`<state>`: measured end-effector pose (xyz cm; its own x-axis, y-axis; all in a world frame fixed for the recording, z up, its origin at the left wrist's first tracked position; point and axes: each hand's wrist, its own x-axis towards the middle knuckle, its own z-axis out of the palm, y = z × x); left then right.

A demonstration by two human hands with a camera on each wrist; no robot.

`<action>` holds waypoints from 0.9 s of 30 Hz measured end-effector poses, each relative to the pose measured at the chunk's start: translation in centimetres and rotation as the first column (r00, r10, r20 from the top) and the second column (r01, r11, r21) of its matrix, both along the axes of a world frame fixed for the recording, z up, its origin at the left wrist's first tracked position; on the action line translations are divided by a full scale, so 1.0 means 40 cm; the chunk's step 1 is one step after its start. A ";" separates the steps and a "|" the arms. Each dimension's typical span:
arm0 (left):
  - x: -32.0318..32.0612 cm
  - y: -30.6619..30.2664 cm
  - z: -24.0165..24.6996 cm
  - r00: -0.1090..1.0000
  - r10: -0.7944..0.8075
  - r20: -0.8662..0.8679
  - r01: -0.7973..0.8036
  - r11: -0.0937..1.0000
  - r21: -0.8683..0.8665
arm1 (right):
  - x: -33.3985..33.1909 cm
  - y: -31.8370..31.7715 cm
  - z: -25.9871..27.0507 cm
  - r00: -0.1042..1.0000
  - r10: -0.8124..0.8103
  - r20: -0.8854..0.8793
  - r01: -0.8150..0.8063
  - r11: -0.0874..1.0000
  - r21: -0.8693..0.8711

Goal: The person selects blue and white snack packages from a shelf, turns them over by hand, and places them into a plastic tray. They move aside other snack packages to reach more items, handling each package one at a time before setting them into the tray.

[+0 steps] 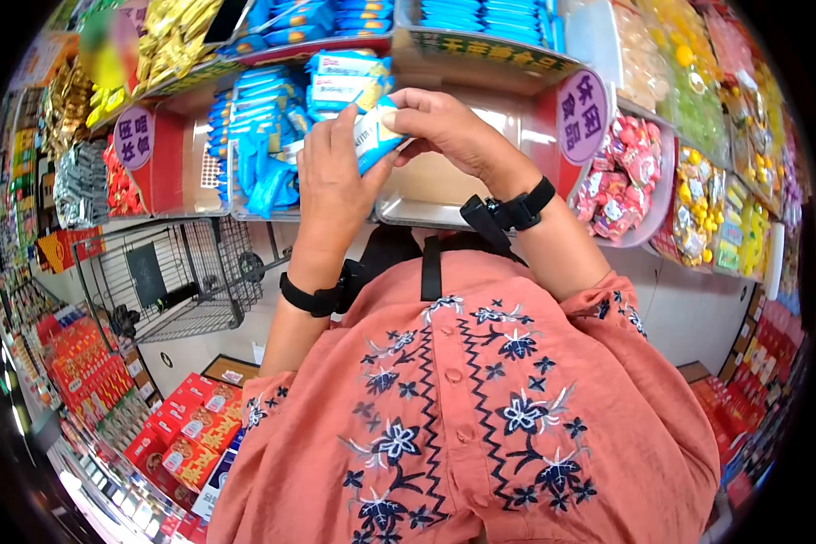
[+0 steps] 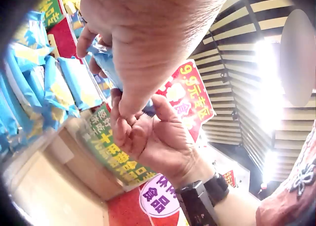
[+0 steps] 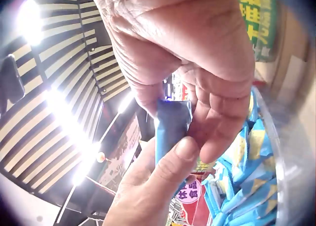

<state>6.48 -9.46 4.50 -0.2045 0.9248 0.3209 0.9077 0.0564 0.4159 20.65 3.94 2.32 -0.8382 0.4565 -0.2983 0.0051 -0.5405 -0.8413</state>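
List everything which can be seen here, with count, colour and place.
Held packet: one, blue-white, between the hands
Other packets: many, blue, bins ahead
Shiny packets: many, gold, upper left
Wrapped sweets: many, pink, right bin
Round signs: two, purple, display's sides
Cart: one, grey, left
Boxes: many, red, lower left
Other goods: many, mixed, around edges
Shirt: one, coral, worn
Wristbands: two, black, wrists
Left hand: one, bare, holding packet
Right hand: one, bare, holding packet

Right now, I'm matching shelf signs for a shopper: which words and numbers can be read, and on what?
"休闲食品": purple oval signs.
"9.9元专区": top line of the red sign; the rest is partly hidden.
Green strips: too blurred to read surely.
Held packet, red boxes: print too small.
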 end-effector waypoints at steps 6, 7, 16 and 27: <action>0.069 0.039 -0.014 0.900 0.018 0.435 0.029 0.994 -0.101 | 0.114 0.026 -0.042 0.973 -0.228 0.032 0.228 0.974 -0.009; 0.076 0.042 -0.026 0.819 0.063 0.570 0.011 0.992 -0.125 | 0.131 0.031 -0.047 0.969 -0.243 0.034 0.244 0.970 -0.023; 0.112 0.063 -0.036 0.348 0.266 0.899 0.069 0.949 -0.308 | 0.217 0.036 -0.084 0.963 -0.264 0.054 0.267 0.963 -0.045; 0.142 0.080 -0.071 0.390 0.260 0.883 0.018 0.957 -0.289 | 0.246 0.030 -0.106 0.942 -0.331 0.052 0.333 0.942 -0.035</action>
